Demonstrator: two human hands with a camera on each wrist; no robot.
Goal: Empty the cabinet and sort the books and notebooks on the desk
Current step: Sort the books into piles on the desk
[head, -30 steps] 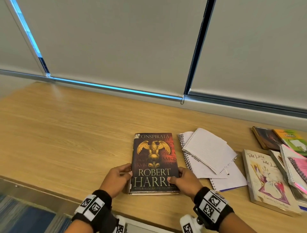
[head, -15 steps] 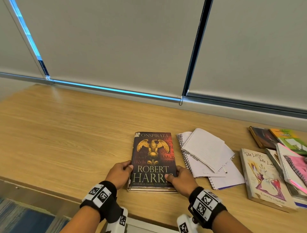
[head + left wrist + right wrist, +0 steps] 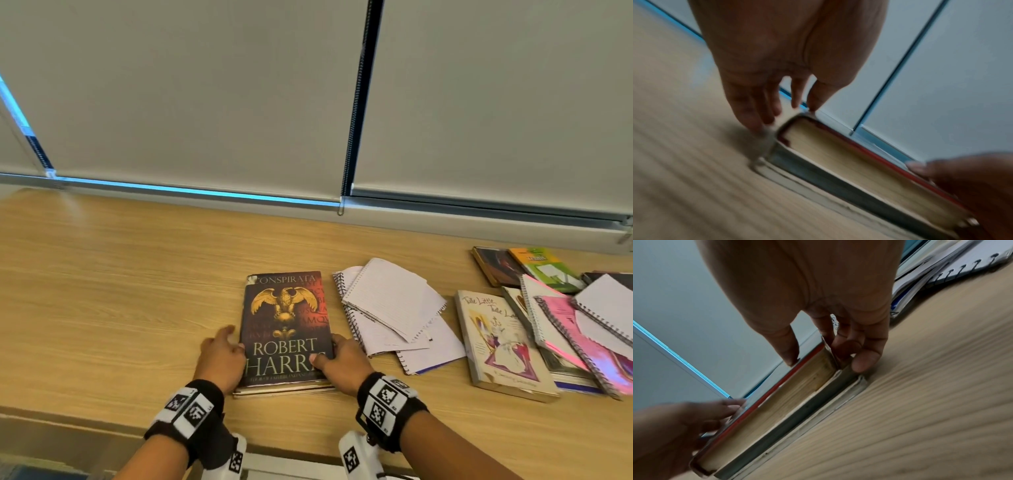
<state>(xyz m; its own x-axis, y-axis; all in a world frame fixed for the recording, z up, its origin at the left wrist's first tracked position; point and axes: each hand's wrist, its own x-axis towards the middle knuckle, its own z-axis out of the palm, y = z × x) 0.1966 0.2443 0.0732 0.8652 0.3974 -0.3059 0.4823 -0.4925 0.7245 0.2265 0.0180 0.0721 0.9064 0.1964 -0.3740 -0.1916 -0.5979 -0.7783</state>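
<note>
A dark red hardback, the Robert Harris book (image 3: pixel 286 325), lies flat on the wooden desk (image 3: pixel 120 291) on top of two thinner books (image 3: pixel 284 390). My left hand (image 3: pixel 222 356) is at its left edge with fingers stretched forward. In the left wrist view the left hand (image 3: pixel 781 112) has its fingertips (image 3: pixel 756 123) on the desk beside the book (image 3: pixel 838 151), and the thumb tip touches its top corner. My right hand (image 3: pixel 339 359) grips the right edge. In the right wrist view the right hand (image 3: pixel 828 363) has its thumb on the cover and fingers curled against the side of the book (image 3: pixel 793 395).
Open spiral notebooks (image 3: pixel 387 308) lie just right of the book. Further right are a pale paperback (image 3: pixel 496 342), a pile with a pink notebook (image 3: pixel 575 329), a green book (image 3: pixel 544 270) and a dark book (image 3: pixel 496 267). Window blinds (image 3: pixel 205 102) close the back; the desk's front edge (image 3: pixel 102 411) is near my wrists.
My left thumb has come off the cover and the left fingers have straightened beside the book's left edge. The right hand keeps its grip. The book has hardly moved.
</note>
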